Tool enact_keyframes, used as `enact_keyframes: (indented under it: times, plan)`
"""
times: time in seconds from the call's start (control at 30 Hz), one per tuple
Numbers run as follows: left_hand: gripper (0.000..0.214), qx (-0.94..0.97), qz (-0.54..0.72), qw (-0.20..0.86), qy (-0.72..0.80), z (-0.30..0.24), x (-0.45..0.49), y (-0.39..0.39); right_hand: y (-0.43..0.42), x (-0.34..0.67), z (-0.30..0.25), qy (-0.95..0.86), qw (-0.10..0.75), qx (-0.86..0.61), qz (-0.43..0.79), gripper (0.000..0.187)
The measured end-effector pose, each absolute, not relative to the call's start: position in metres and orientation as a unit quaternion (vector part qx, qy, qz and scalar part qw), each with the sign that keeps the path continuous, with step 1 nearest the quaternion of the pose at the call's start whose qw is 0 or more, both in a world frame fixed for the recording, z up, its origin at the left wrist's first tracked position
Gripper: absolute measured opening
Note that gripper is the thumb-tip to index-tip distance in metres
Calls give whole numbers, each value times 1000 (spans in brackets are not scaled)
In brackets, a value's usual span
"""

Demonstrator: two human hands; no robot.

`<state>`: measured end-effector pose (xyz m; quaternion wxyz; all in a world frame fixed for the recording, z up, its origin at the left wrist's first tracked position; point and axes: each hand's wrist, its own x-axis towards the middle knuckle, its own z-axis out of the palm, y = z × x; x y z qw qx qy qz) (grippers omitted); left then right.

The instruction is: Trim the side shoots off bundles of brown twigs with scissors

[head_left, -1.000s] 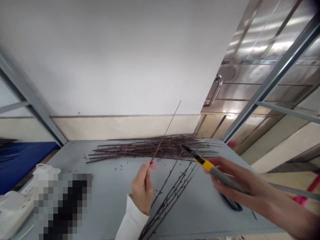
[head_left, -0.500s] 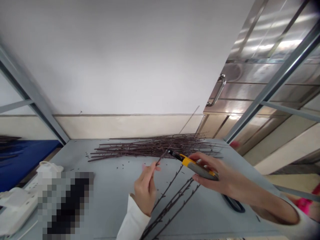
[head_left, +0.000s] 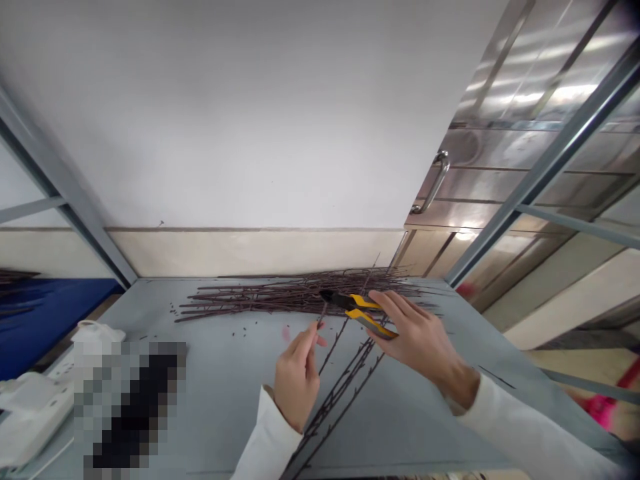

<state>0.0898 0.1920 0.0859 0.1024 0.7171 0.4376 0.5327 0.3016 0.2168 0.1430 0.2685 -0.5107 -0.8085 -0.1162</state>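
My left hand pinches the lower end of a thin dark twig that slants up to the right over the grey table. My right hand grips yellow-handled cutters, whose black jaws sit right at the twig just above my left fingertips. A few budded twigs lie on the table between my wrists. A pile of trimmed dark twigs lies along the table's far edge.
Small dark clippings dot the table near the pile. A white object and a blurred-out patch sit at the left front. Grey metal frame posts flank the table; a steel cabinet with a handle stands at the right.
My right hand has swung the cutters left and closer, up to the twig. The twig has tilted lower, toward the right. The dark loop on the table at right is no longer in sight.
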Motion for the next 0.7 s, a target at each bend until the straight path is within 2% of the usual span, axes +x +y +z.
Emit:
enact_keyframes:
  times: [0.2, 0.3, 0.37, 0.47, 0.57, 0.7]
  plan:
    - [29, 691, 485, 154, 513, 93, 97, 193, 234, 298, 111, -801, 165, -524, -239, 33]
    - [27, 685, 470, 166, 531, 92, 98, 196, 238, 292, 108, -806, 119, -531, -234, 36]
    - [26, 680, 467, 171, 538, 91, 98, 197, 236, 286, 111, -800, 119, -555, -193, 35]
    - [26, 670, 475, 177, 542, 88, 97, 198, 228, 278, 120, -778, 148, -608, -60, 32]
    - [28, 664, 496, 175, 532, 85, 96, 199, 219, 272, 130, -748, 187, -625, 124, 18]
    - [30, 659, 531, 173, 504, 82, 95, 200, 207, 271, 138, -659, 253, -551, 445, 13]
